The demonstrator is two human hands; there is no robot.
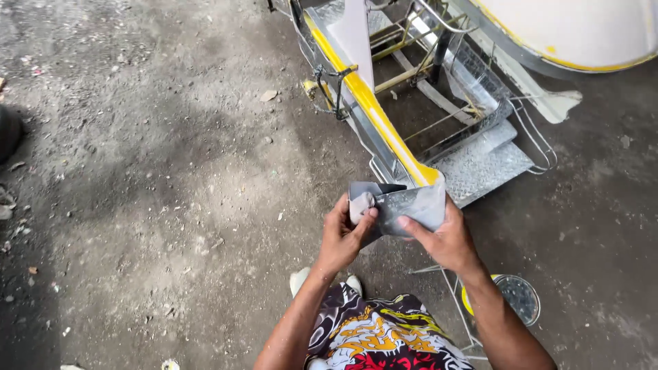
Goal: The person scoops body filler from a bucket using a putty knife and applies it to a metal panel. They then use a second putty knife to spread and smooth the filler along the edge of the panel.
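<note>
The folded sheet of grey sandpaper is dark grey with pale whitish smudges. The metal frame's painted rail is bright yellow, its tread plate silvery with a diamond pattern. The patterned shorts mix black, white, yellow and red swirls.

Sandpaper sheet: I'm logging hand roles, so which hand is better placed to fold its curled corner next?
Probably the left hand: its thumb already rests on the curled corner of the sheet, while the right hand steadies the other side.
</note>
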